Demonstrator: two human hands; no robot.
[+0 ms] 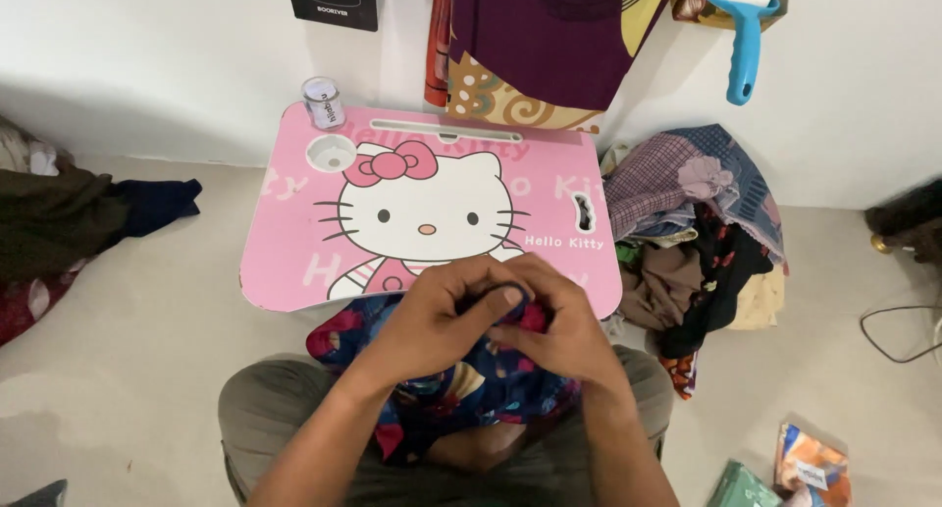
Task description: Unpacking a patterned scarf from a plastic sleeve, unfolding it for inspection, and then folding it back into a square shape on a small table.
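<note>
A dark blue garment with a red and yellow floral print (471,394) lies bunched in my lap. My left hand (442,316) and my right hand (554,325) are pressed together over its top edge, both closed on a fold of the cloth. They hover at the near edge of a low pink lap table with a white cartoon cat picture (294,242). My crossed legs in olive trousers (265,409) sit under the garment.
A small clear cup (323,102) stands at the table's far left corner beside a round cup recess (331,154). A heap of mixed clothes (697,232) lies to the right. Dark clothes (69,217) lie at left. Cloth and a blue lint roller (743,36) hang on the wall.
</note>
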